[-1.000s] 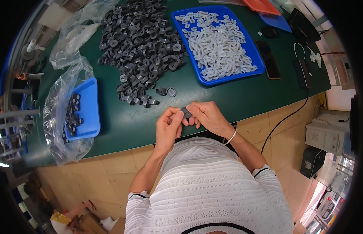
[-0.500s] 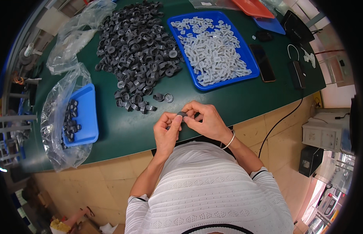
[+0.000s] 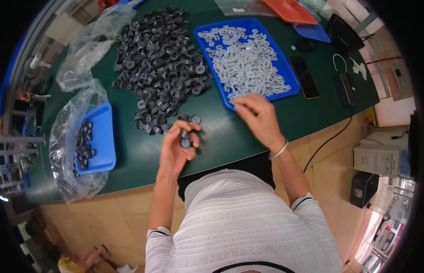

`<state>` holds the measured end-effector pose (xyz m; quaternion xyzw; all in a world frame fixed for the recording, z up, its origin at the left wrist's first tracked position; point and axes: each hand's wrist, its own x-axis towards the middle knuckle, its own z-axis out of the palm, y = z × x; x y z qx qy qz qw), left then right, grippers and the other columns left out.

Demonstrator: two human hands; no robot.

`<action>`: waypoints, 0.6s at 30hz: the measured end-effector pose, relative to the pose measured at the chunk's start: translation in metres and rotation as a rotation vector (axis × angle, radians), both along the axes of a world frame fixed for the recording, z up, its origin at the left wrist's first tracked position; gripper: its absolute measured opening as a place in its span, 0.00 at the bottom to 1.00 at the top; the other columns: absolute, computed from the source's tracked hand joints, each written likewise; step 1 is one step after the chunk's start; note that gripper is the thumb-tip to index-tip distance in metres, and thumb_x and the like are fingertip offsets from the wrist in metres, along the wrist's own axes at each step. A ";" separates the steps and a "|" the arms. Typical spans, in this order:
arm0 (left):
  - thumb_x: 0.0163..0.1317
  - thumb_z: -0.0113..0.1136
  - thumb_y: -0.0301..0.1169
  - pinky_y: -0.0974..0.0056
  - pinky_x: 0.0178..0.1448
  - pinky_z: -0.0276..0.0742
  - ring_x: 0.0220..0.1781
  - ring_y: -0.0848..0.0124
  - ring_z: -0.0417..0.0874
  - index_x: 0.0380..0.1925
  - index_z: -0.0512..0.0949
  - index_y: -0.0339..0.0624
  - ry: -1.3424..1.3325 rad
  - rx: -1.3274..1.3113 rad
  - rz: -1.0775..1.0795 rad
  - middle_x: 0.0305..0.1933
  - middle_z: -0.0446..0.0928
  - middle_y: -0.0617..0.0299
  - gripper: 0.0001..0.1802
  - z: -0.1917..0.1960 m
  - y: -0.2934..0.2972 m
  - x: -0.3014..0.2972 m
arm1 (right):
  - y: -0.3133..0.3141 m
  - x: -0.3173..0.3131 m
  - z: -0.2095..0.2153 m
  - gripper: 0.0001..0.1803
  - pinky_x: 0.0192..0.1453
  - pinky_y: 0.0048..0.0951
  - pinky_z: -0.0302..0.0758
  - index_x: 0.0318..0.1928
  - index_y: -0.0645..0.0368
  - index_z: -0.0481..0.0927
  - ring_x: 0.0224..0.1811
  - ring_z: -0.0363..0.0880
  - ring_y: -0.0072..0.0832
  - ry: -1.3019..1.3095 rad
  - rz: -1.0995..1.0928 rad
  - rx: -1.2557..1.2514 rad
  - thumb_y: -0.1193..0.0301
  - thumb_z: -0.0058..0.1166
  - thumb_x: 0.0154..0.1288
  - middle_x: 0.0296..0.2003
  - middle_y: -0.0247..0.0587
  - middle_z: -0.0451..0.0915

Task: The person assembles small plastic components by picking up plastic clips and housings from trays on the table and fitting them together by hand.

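Head view: near the bench's (image 3: 221, 141) front edge, the left hand's (image 3: 174, 148) curled fingers hold a round grey part (image 3: 185, 142), best kept steady. The right hand's (image 3: 260, 116) fingers, narrowed over the blue tray's (image 3: 281, 57) near corner, may hold white pieces (image 3: 248, 68); I cannot tell.

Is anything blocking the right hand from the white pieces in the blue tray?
Nothing visible. The right hand overlaps the near rim of the blue tray in this view, fingertips beside the nearest white pieces; contact is unclear. The left hand, holding a gray part, is off to the left, out of that path.
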<state>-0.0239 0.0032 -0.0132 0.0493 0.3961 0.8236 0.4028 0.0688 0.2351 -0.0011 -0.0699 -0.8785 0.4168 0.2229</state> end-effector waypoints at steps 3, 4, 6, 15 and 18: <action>0.63 0.58 0.29 0.76 0.20 0.62 0.21 0.79 0.70 0.32 0.77 0.39 0.321 -0.518 -0.099 0.24 0.72 0.66 0.05 0.006 -0.003 -0.025 | 0.028 -0.007 0.002 0.10 0.43 0.34 0.71 0.40 0.59 0.83 0.36 0.73 0.38 0.001 -0.075 0.259 0.77 0.61 0.55 0.33 0.41 0.75; 0.62 0.58 0.28 0.71 0.23 0.66 0.22 0.75 0.74 0.35 0.78 0.39 0.719 -0.646 -0.108 0.25 0.73 0.64 0.05 0.008 0.004 -0.028 | 0.030 -0.009 0.000 0.10 0.43 0.38 0.71 0.39 0.58 0.83 0.38 0.71 0.43 -0.050 -0.088 0.316 0.75 0.62 0.55 0.32 0.43 0.74; 0.61 0.59 0.28 0.66 0.25 0.71 0.23 0.72 0.77 0.39 0.79 0.40 1.118 -0.771 -0.103 0.26 0.74 0.62 0.07 0.013 0.015 -0.029 | 0.030 -0.013 -0.002 0.09 0.43 0.39 0.70 0.38 0.57 0.83 0.39 0.71 0.43 -0.069 -0.066 0.337 0.75 0.62 0.54 0.31 0.43 0.72; 0.57 0.63 0.27 0.53 0.34 0.75 0.34 0.54 0.80 0.40 0.75 0.43 1.740 -1.146 -0.153 0.38 0.74 0.56 0.11 0.005 0.024 -0.025 | 0.026 -0.012 0.000 0.07 0.42 0.35 0.71 0.36 0.60 0.80 0.38 0.73 0.40 -0.086 -0.006 0.158 0.77 0.60 0.55 0.32 0.42 0.75; 0.57 0.63 0.25 0.54 0.34 0.74 0.35 0.54 0.79 0.37 0.73 0.42 1.710 -1.114 -0.099 0.38 0.73 0.55 0.10 0.004 0.024 -0.021 | 0.012 -0.004 0.003 0.06 0.39 0.29 0.72 0.37 0.62 0.79 0.33 0.75 0.31 -0.083 0.027 -0.124 0.77 0.59 0.57 0.32 0.40 0.78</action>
